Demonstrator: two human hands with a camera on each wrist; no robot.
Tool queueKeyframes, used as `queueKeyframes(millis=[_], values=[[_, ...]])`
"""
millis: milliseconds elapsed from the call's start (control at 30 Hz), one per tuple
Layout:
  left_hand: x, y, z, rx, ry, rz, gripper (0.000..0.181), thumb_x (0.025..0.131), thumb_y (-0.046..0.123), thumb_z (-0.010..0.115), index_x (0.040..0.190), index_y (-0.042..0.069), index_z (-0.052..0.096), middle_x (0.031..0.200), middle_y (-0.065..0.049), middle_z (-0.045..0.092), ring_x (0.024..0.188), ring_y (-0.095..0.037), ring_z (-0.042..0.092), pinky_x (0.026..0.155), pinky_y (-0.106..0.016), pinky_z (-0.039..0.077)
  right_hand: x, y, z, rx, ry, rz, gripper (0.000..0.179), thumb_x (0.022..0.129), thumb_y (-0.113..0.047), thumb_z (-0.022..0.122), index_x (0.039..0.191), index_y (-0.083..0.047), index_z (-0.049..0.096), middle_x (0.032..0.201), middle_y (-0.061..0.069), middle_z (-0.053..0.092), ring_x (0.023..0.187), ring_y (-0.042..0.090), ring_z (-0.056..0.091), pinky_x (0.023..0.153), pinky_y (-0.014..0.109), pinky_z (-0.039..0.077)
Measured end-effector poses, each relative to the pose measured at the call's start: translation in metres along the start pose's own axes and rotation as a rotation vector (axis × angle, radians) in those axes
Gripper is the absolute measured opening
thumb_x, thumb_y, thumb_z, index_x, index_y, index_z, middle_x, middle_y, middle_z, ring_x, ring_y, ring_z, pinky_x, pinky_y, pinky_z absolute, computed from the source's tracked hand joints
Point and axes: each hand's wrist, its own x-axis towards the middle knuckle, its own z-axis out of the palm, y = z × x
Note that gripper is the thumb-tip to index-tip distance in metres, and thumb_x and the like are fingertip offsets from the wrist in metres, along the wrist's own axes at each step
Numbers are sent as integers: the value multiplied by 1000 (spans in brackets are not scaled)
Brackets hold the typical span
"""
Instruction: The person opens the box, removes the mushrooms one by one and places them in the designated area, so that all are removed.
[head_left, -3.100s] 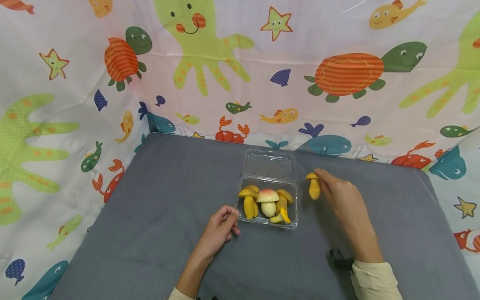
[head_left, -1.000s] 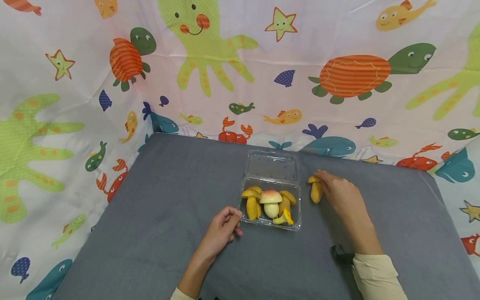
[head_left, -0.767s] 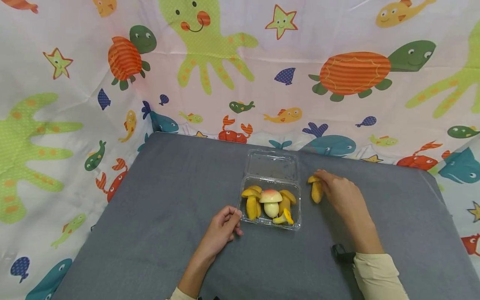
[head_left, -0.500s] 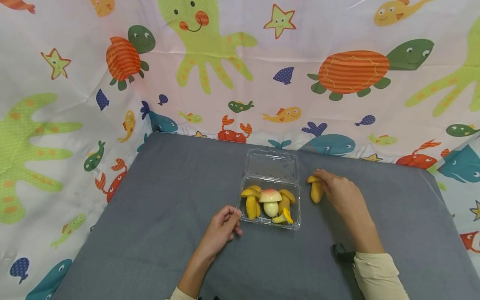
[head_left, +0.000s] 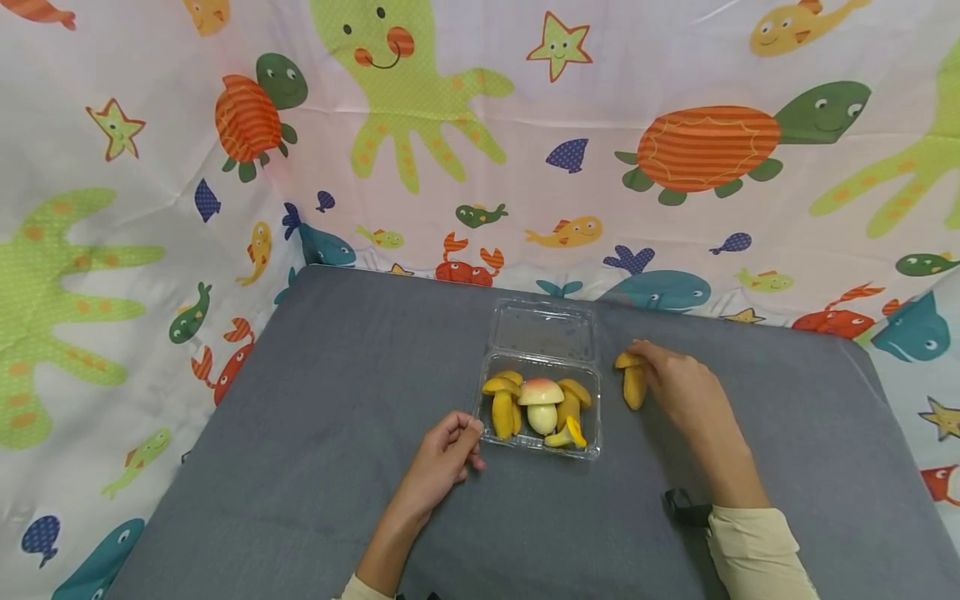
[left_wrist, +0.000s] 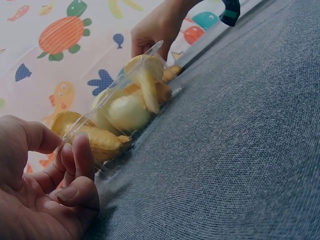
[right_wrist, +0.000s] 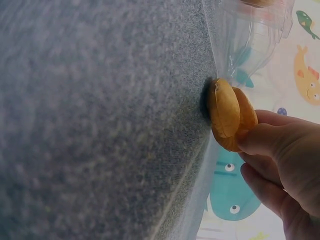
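Observation:
My left hand pinches the near left corner of a clear plastic clamshell box, its thumb on the rim in the left wrist view. Inside lie several toy mushrooms: brownish-yellow ones at both sides, a pale one with a reddish cap in the middle, and a small bright yellow one in front. To the right of the box, my right hand holds another yellow-brown mushroom by its cap between thumb and fingers. Its stem points toward me, against or just above the cloth in the right wrist view.
The box's lid lies folded back behind it, toward the table's rear edge. Grey cloth covers the table. A curtain printed with sea animals hangs along the back and sides. A dark strap is at my right wrist.
The mushroom in my right hand has tipped slightly, its stem end now a little nearer to me than about three seconds ago. My left hand keeps its hold on the box. The view has shifted slightly.

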Motion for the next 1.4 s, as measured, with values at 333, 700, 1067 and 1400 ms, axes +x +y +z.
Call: queueKeyframes(millis=[333, 700, 1067, 1400], values=[[-1, 1, 0, 10, 0, 4, 36, 108, 36, 64, 115, 1, 61, 91, -8, 59, 77, -20, 69, 57, -22, 44, 0, -2, -2, 2, -5, 11, 32, 101, -1, 68, 132, -7, 69, 129, 21, 72, 97, 46, 73, 79, 64, 57], [-1, 2, 1, 25, 4, 18, 36, 108, 35, 64, 115, 1, 61, 92, -10, 60, 76, -20, 69, 57, -22, 44, -2, 0, -1, -4, 3, -4, 33, 100, -1, 69, 133, -5, 68, 128, 21, 72, 97, 46, 74, 79, 63, 57], [0, 1, 0, 31, -1, 20, 37, 108, 36, 64, 116, 0, 61, 92, -10, 60, 77, -20, 69, 58, -22, 44, -4, -6, -11, -3, -8, 11, 37, 100, 2, 68, 136, -7, 67, 139, 20, 67, 109, 49, 70, 81, 65, 56], [-1, 0, -1, 23, 4, 14, 34, 108, 35, 65, 115, 2, 63, 92, -8, 60, 76, -19, 69, 57, -22, 44, -5, -27, -32, 30, 25, -1, 46, 99, 1, 68, 144, -10, 63, 117, 17, 76, 60, 25, 60, 54, 43, 50]])
